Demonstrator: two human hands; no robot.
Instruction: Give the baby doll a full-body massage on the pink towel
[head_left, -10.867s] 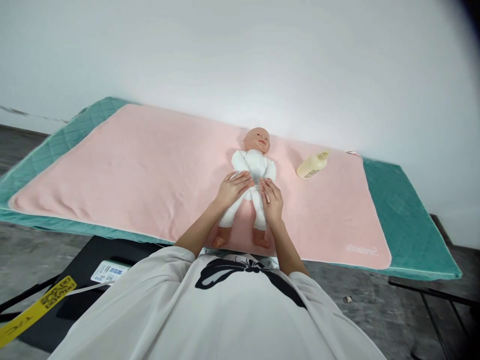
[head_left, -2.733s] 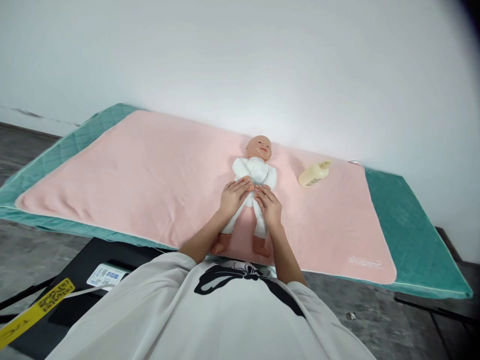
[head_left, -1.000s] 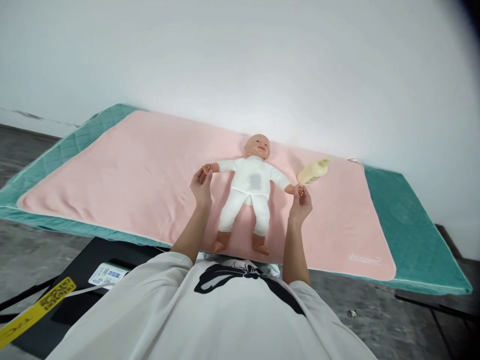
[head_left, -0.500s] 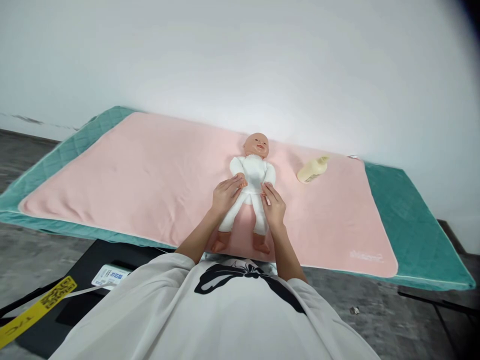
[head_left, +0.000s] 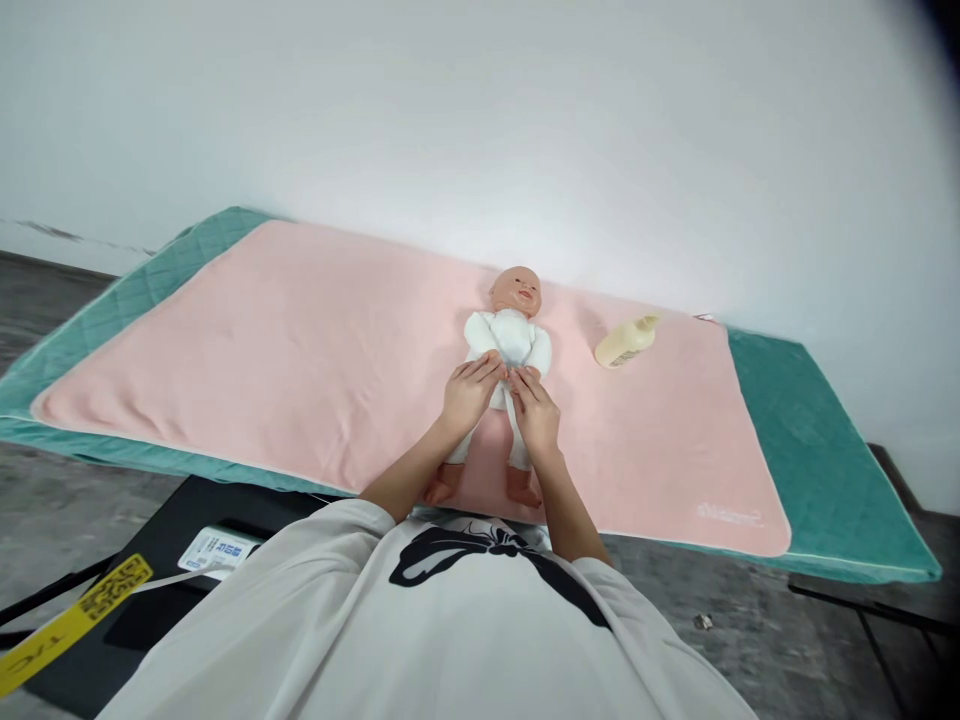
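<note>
A baby doll (head_left: pixel 513 335) with a white cloth body lies face up on a pink mat (head_left: pixel 315 330), its head away from me and its bare feet toward me. My left hand (head_left: pixel 475 388) and my right hand (head_left: pixel 535 408) rest over the doll's waist, fingertips close together. The fingers of both hands are bent and pressed together at the doll's hands, which they largely hide. Whether they pinch the doll's hands or its cloth cannot be made out. To the doll's right lies a cream bottle (head_left: pixel 625 342) on its side.
The pink mat covers a green quilted pad (head_left: pixel 832 450) on a raised bed against a white wall (head_left: pixel 480 120). At the lower left are a black case (head_left: pixel 157 540), a white labelled item (head_left: pixel 217 552) and a yellow tag (head_left: pixel 75 625).
Both my hands have moved inward, toward each other, over the doll's waist. The doll's arms have come closer together at the front.
</note>
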